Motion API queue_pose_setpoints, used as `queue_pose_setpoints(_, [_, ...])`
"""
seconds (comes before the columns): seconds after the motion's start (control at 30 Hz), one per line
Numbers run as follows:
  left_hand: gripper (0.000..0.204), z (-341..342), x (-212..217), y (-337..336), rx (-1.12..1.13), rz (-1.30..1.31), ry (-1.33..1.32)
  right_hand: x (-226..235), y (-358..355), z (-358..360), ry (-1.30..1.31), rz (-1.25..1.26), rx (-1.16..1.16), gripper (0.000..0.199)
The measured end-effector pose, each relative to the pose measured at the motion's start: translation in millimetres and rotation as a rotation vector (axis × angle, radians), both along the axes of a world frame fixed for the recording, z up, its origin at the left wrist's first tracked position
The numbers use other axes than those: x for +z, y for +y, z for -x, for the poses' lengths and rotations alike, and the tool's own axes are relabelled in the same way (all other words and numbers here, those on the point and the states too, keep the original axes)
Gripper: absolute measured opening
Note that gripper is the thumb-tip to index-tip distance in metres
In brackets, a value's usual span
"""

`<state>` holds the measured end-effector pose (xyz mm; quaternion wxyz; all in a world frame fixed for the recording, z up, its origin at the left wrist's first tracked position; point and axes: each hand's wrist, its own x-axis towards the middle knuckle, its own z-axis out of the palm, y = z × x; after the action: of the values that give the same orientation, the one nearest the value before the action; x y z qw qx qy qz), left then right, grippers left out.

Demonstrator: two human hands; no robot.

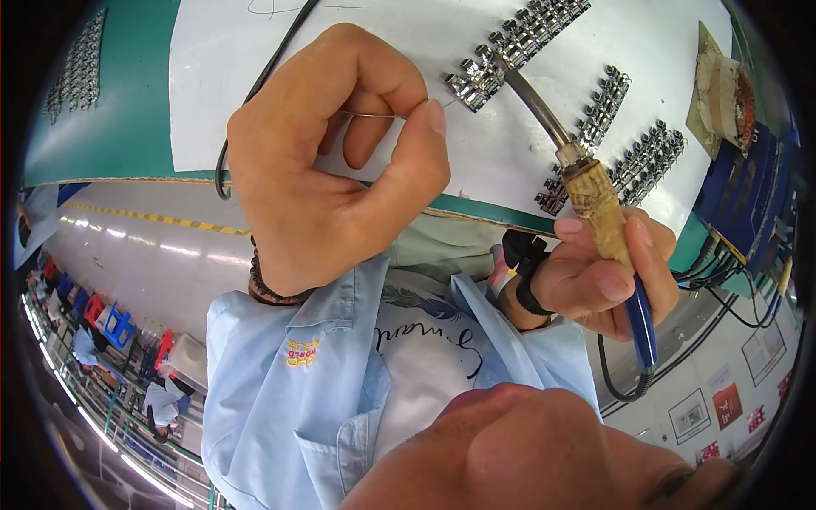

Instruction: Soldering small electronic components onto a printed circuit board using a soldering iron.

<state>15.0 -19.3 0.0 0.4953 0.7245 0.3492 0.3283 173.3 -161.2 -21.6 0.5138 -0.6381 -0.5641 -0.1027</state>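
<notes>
My left hand [331,183] is closed in a pinch on a thin solder wire [370,115], its free end pointing at a row of small shiny metal parts [531,38]. My right hand [595,276] grips a soldering iron [597,200] with a blue handle and a tan wrapping around its middle. The iron's dark tip reaches the near end of that row; whether it touches a part is hard to tell. Two more rows of similar metal parts, one short [605,100] and one nearer [653,157], lie beside the iron on white paper [204,93].
The paper covers part of a green tabletop [136,110]. More metal parts [78,68] sit at the far left. A black cable [274,64] crosses the paper near my left hand. At right stand a worn taped block [722,98] and a blue box [744,200] with cables below.
</notes>
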Motion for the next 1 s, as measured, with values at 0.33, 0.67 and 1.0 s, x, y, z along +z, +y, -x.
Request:
queue_pose_setpoints(0.33, [0.010, 4, 2, 6, 0.005, 0.042, 0.014, 4, 9, 9, 0.054, 0.018, 0.005, 0.042])
queue_pose_setpoints(0.67, [0.010, -17, 27, -16, 0.097, 0.124, 0.137, 5, -1, 4, 0.099, -0.058, 0.001, 0.042])
queue_pose_setpoints(1.0, [0.011, -2, 3, -8, 0.000, -0.048, 0.001, 2, 2, 5, 0.129, -0.167, -0.004, 0.042])
